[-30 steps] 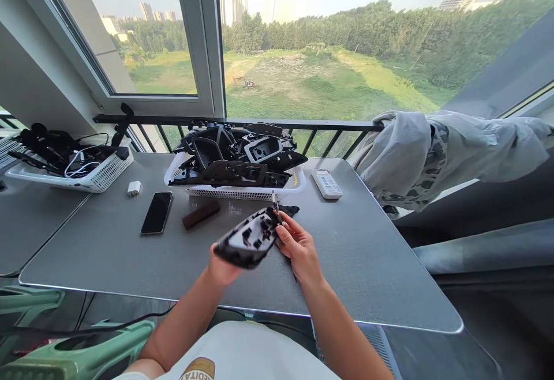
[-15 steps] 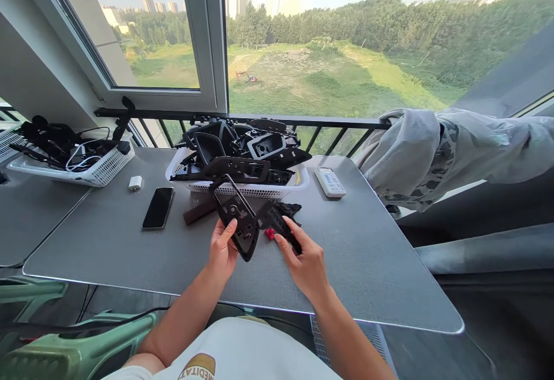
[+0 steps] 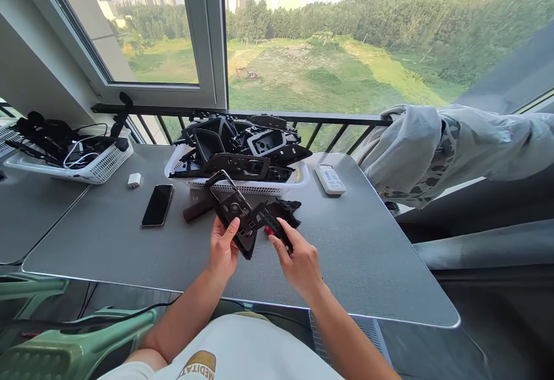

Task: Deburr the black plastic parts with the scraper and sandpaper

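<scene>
A wide window (image 3: pixel 329 40) is filling the far wall, showing a green field and trees, with a black rail (image 3: pixel 242 116) running along its foot. A grey table (image 3: pixel 367 253) is standing against it, and a second table (image 3: pixel 26 218) is sitting just beside it on the left. A grey garment (image 3: pixel 437 149) is hanging over the rail at the right. A white basket (image 3: pixel 298 181) piled with black plastic parts is sitting at the table's far edge; another basket (image 3: pixel 104 166) with cables is resting on the left table. A green stool (image 3: pixel 82 345) is standing below the near edge. A phone (image 3: pixel 157 205), a remote (image 3: pixel 329 179), a brown bar (image 3: pixel 197 210) and a white plug (image 3: pixel 134 180) are lying on the table.

The left hand (image 3: pixel 223 250) is gripping a black panel (image 3: pixel 231 210), its fingers clamped on it, holding it tilted above the table just in front of the basket. The right hand (image 3: pixel 298 262) is pinching a smaller black piece (image 3: pixel 272 221) against the panel's right edge, fingers closed on it. A red bit (image 3: pixel 268 230) is showing beside them.
</scene>
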Available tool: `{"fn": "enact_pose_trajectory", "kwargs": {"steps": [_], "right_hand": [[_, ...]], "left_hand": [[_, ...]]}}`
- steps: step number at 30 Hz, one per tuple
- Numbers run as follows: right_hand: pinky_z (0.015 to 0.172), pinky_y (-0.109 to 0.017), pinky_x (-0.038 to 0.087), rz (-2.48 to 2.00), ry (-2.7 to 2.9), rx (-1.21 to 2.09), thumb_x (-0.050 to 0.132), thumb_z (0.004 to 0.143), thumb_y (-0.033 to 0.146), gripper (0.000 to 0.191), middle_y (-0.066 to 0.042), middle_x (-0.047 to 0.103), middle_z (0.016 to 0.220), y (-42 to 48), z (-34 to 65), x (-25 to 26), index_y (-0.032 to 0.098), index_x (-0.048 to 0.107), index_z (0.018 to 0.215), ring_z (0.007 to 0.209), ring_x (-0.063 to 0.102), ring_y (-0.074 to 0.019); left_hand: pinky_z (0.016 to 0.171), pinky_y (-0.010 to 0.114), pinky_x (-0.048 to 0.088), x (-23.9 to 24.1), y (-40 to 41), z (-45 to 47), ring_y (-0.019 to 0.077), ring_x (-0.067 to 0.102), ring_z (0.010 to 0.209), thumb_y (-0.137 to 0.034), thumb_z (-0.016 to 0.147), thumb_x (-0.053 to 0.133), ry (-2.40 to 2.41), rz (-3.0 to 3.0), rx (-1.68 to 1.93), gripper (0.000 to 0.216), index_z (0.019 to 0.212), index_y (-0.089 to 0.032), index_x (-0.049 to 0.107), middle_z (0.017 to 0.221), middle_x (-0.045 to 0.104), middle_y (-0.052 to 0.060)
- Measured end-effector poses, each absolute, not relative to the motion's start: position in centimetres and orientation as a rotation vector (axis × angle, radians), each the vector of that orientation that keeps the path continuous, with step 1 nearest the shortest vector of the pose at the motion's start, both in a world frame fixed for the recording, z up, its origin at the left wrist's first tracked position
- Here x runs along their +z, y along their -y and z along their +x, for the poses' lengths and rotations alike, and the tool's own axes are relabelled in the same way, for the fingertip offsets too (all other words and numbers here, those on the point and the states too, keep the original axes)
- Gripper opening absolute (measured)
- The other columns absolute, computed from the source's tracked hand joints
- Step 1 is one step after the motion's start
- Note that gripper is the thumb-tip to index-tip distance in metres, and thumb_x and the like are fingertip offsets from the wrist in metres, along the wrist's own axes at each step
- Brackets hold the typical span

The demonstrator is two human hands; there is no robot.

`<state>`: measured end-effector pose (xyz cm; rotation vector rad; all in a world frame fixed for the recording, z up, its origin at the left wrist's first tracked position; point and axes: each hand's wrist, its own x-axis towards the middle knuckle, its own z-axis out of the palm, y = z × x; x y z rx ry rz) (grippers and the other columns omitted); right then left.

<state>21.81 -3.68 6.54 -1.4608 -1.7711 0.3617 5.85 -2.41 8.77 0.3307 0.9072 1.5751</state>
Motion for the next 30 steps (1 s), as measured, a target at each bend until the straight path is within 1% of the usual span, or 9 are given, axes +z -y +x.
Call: {"fn": "enact_pose_trajectory", "kwargs": {"steps": [5, 7, 10, 13, 18, 21, 23, 26, 30], "right_hand": [[0.063, -0.029, 0.056, -1.437, 1.796, 0.367, 0.050, 0.095, 0.043, 0.045, -0.011, 0.077, 0.093, 3.5, 22.0, 6.2, 0.018, 0.065, 0.130, 0.072, 0.073, -0.0228], [0.063, -0.029, 0.056, -1.444, 1.790, 0.375, 0.050, 0.095, 0.043, 0.045, -0.011, 0.077, 0.093, 3.4, 22.2, 6.1, 0.017, 0.065, 0.129, 0.075, 0.074, -0.0238], [0.062, -0.028, 0.055, -1.446, 1.793, 0.396, 0.050, 0.095, 0.044, 0.044, -0.010, 0.078, 0.092, 3.3, 22.4, 6.1, 0.019, 0.066, 0.128, 0.074, 0.073, -0.0231], [0.061, -0.028, 0.055, -1.440, 1.799, 0.414, 0.050, 0.095, 0.045, 0.045, -0.009, 0.078, 0.091, 3.3, 22.5, 6.3, 0.019, 0.067, 0.127, 0.069, 0.072, -0.0214], [0.060, -0.029, 0.055, -1.443, 1.739, 0.473, 0.052, 0.093, 0.046, 0.043, -0.008, 0.078, 0.097, 3.0, 22.6, 7.3, 0.021, 0.068, 0.124, 0.064, 0.069, -0.0189], [0.059, -0.029, 0.055, -1.484, 1.595, 0.465, 0.053, 0.091, 0.049, 0.045, -0.008, 0.078, 0.094, 3.0, 22.6, 7.7, 0.018, 0.069, 0.120, 0.066, 0.070, -0.0198], [0.059, -0.029, 0.055, -1.499, 1.546, 0.455, 0.054, 0.090, 0.050, 0.045, -0.008, 0.078, 0.090, 3.1, 22.5, 7.8, 0.018, 0.069, 0.117, 0.068, 0.070, -0.0204], [0.067, -0.031, 0.056, -1.475, 1.569, 0.470, 0.055, 0.090, 0.048, 0.042, -0.008, 0.078, 0.094, 3.5, 22.0, 7.7, 0.019, 0.068, 0.117, 0.074, 0.071, -0.0214], [0.075, -0.036, 0.057, -1.500, 1.565, 0.470, 0.054, 0.091, 0.046, 0.043, -0.010, 0.077, 0.100, 3.9, 21.3, 7.3, 0.018, 0.065, 0.122, 0.081, 0.073, -0.0241]], "left_hand": [[0.073, 0.031, 0.059, 8.8, 2.5, 5.6, 0.0149, 0.071, 0.062, -0.036, 0.050, 0.092, -0.906, 0.320, 1.524, 0.043, 0.083, -0.021, 0.069, 0.077, 0.075, -0.003], [0.073, 0.031, 0.060, 8.7, 2.4, 5.4, 0.0160, 0.071, 0.063, -0.035, 0.050, 0.092, -0.902, 0.306, 1.483, 0.041, 0.082, -0.021, 0.069, 0.075, 0.075, -0.003], [0.075, 0.031, 0.059, 8.5, 2.3, 4.9, 0.0196, 0.074, 0.074, -0.032, 0.052, 0.091, -0.883, 0.298, 1.433, 0.039, 0.084, -0.020, 0.071, 0.078, 0.076, -0.001], [0.080, 0.036, 0.059, 8.2, 2.2, 4.1, 0.0248, 0.074, 0.085, -0.030, 0.056, 0.088, -0.847, 0.339, 1.350, 0.038, 0.089, -0.019, 0.073, 0.084, 0.078, 0.003], [0.084, 0.040, 0.058, 7.7, 2.0, 3.1, 0.0281, 0.074, 0.091, -0.034, 0.058, 0.089, -0.784, 0.492, 1.222, 0.042, 0.094, -0.017, 0.074, 0.091, 0.078, 0.007], [0.082, 0.037, 0.059, 7.3, 1.9, 3.5, 0.0254, 0.074, 0.090, -0.039, 0.058, 0.089, -0.810, 0.507, 1.327, 0.045, 0.094, -0.019, 0.073, 0.091, 0.078, 0.005], [0.078, 0.033, 0.059, 7.0, 1.9, 4.2, 0.0228, 0.074, 0.086, -0.043, 0.056, 0.089, -0.852, 0.485, 1.439, 0.044, 0.090, -0.021, 0.073, 0.087, 0.078, 0.002], [0.076, 0.033, 0.060, 6.4, 2.1, 5.5, 0.0216, 0.074, 0.082, -0.046, 0.054, 0.089, -0.910, 0.470, 1.548, 0.039, 0.080, -0.022, 0.073, 0.081, 0.078, 0.001], [0.076, 0.037, 0.061, 5.7, 2.6, 7.1, 0.0236, 0.073, 0.083, -0.043, 0.051, 0.090, -0.969, 0.463, 1.635, 0.035, 0.076, -0.025, 0.073, 0.082, 0.078, 0.001]]}}
